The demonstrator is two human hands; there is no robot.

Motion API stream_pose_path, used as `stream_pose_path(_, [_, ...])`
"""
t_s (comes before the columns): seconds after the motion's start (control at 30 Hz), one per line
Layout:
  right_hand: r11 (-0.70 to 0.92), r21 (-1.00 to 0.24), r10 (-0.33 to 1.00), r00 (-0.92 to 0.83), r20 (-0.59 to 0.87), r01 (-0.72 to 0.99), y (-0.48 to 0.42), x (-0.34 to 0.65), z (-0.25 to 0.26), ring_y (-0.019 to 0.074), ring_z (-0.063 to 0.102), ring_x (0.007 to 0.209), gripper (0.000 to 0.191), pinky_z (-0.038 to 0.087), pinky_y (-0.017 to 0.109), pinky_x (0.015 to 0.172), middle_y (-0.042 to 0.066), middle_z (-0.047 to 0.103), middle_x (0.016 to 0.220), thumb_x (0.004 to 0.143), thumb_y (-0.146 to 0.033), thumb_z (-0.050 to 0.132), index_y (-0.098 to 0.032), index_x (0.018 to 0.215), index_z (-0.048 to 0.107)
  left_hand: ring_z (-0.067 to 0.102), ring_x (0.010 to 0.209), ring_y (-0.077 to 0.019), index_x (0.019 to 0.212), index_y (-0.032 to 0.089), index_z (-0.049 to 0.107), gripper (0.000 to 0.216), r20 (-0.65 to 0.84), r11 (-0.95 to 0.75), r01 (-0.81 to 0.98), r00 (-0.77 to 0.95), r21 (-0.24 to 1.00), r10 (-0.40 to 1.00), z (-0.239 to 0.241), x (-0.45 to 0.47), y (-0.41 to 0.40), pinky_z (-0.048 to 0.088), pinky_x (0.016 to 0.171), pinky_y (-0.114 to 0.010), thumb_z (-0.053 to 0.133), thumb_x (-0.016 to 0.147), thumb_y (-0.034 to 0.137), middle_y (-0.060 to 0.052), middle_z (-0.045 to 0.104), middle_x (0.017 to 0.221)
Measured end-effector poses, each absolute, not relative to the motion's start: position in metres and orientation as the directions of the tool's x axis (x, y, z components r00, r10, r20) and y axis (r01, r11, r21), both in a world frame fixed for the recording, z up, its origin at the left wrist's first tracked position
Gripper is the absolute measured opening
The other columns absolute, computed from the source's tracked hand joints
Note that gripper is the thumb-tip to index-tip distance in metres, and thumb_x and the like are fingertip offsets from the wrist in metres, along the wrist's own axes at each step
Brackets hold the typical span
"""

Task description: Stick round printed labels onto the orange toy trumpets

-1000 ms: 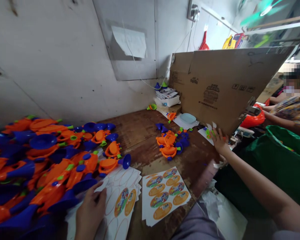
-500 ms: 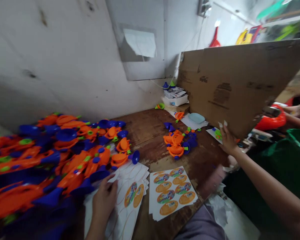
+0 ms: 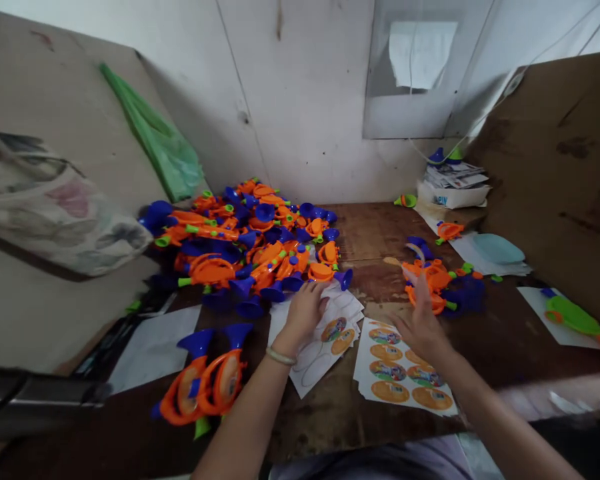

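Observation:
My left hand (image 3: pixel 305 312) rests with its fingers spread on a stack of used sticker sheets (image 3: pixel 325 340), right beside a big heap of orange and blue toy trumpets (image 3: pixel 245 247). My right hand (image 3: pixel 419 320) is open and blurred by motion, held over a sheet of round orange stickers (image 3: pixel 405 373) and just in front of a small cluster of orange toy parts (image 3: pixel 430 280). Nothing shows in either hand. Two finished trumpets (image 3: pixel 205 380) lie at the near left.
A cardboard panel (image 3: pixel 555 167) walls off the right side. A green and orange toy (image 3: pixel 577 320) lies on paper at the right. A box with papers (image 3: pixel 453 183) stands at the back. A green bag (image 3: pixel 160 147) and a printed cloth bag (image 3: pixel 45 207) lean at the left.
The view has swung left and down. My right hand has come back from the cardboard panel to the sticker sheet. My left hand stays on the used sheets.

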State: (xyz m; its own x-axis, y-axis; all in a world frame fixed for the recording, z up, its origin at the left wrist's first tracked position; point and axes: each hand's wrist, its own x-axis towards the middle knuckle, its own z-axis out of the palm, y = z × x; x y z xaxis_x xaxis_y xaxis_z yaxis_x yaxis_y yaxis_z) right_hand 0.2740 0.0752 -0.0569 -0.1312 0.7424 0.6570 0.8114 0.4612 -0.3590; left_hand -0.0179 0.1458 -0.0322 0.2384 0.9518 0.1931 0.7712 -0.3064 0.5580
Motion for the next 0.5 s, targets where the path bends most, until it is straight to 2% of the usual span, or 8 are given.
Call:
stream_pose_path(0.03, [0.493, -0.42, 0.752, -0.129, 0.647, 0.762, 0.091, 0.26, -0.056, 0.0413, 0.044, 0.162, 0.102, 0.044, 0.072, 0.127, 0.024, 0.035, 0.177, 0.105, -0.027, 0.061, -0.028, 0.178, -0.01, 0.073, 0.122, -0.0296, 0.12, 0.022, 0.076, 0.031, 0.195, -0.312, 0.785, 0.245, 0.534, 0.95, -0.03, -0.015, 0.139, 0.058, 0.106, -0.043, 0.068, 0.093, 0.009, -0.013, 0.08, 0.122])
stream_pose_path(0.1, [0.522, -0.439, 0.755, -0.156, 0.638, 0.732, 0.127, 0.238, -0.056, 0.0407, 0.046, 0.161, 0.099, 0.044, 0.072, 0.127, 0.025, 0.037, 0.175, 0.102, -0.017, 0.057, -0.027, 0.178, -0.004, 0.074, 0.119, -0.0313, 0.113, 0.02, 0.077, 0.022, 0.184, -0.313, 0.813, 0.254, 0.49, 0.949, -0.027, -0.011, 0.118, 0.059, 0.104, -0.045, 0.066, 0.096, 0.011, -0.015, 0.081, 0.118])
stream_pose_path(0.17, [0.537, -0.461, 0.765, -0.177, 0.619, 0.706, 0.164, 0.221, -0.057, 0.0411, 0.055, 0.153, 0.095, 0.047, 0.072, 0.123, 0.029, 0.04, 0.172, 0.095, -0.007, 0.054, -0.022, 0.178, 0.008, 0.078, 0.102, -0.0317, 0.106, 0.019, 0.078, 0.014, 0.158, -0.309, 0.834, 0.266, 0.457, 0.951, -0.029, -0.008, 0.089, 0.062, 0.091, -0.042, 0.065, 0.1, 0.016, -0.014, 0.081, 0.101])
stream_pose_path(0.23, [0.564, -0.485, 0.769, -0.213, 0.602, 0.668, 0.195, 0.207, -0.056, 0.0374, 0.065, 0.139, 0.096, 0.055, 0.066, 0.117, 0.029, 0.049, 0.164, 0.089, -0.002, 0.053, -0.018, 0.177, 0.018, 0.079, 0.089, -0.0314, 0.108, 0.02, 0.079, 0.015, 0.144, -0.319, 0.839, 0.285, 0.44, 0.948, -0.035, -0.006, 0.063, 0.062, 0.083, -0.041, 0.067, 0.099, 0.019, -0.012, 0.081, 0.089])
stream_pose_path(0.3, [0.608, -0.505, 0.754, -0.246, 0.609, 0.612, 0.213, 0.195, -0.051, 0.0289, 0.075, 0.114, 0.099, 0.064, 0.056, 0.107, 0.026, 0.057, 0.155, 0.087, 0.0, 0.053, -0.018, 0.177, 0.018, 0.08, 0.1, -0.0321, 0.123, 0.021, 0.077, 0.028, 0.155, -0.327, 0.838, 0.288, 0.437, 0.945, -0.043, -0.007, 0.046, 0.063, 0.088, -0.042, 0.067, 0.098, 0.016, -0.014, 0.084, 0.106])
stream_pose_path(0.37, [0.655, -0.518, 0.721, -0.248, 0.647, 0.55, 0.212, 0.184, -0.041, 0.0208, 0.075, 0.093, 0.101, 0.069, 0.048, 0.095, 0.023, 0.058, 0.151, 0.091, -0.002, 0.052, -0.022, 0.179, 0.006, 0.076, 0.122, -0.0342, 0.142, 0.02, 0.069, 0.043, 0.232, -0.325, 0.837, 0.244, 0.439, 0.942, -0.05, -0.012, 0.043, 0.061, 0.103, -0.047, 0.062, 0.1, 0.015, -0.018, 0.079, 0.136])
stream_pose_path(0.47, [0.718, -0.522, 0.662, -0.219, 0.717, 0.46, 0.176, 0.169, -0.016, 0.0172, 0.074, 0.088, 0.107, 0.071, 0.044, 0.086, 0.021, 0.051, 0.157, 0.102, -0.007, 0.053, -0.037, 0.176, -0.018, 0.062, 0.145, -0.0403, 0.16, 0.017, 0.053, 0.057, 0.529, -0.373, 0.821, 0.105, 0.432, 0.842, -0.055, -0.019, 0.056, 0.053, 0.118, -0.057, 0.064, 0.103, 0.024, -0.023, 0.063, 0.161])
stream_pose_path(0.5, [0.739, -0.519, 0.646, -0.23, 0.728, 0.43, 0.155, 0.163, -0.007, 0.0171, 0.075, 0.089, 0.108, 0.071, 0.044, 0.086, 0.018, 0.051, 0.157, 0.103, -0.009, 0.055, -0.043, 0.175, -0.019, 0.06, 0.148, -0.0416, 0.162, 0.017, 0.05, 0.062, 0.624, -0.412, 0.807, 0.071, 0.423, 0.778, -0.054, -0.021, 0.061, 0.052, 0.119, -0.059, 0.066, 0.103, 0.028, -0.024, 0.061, 0.163])
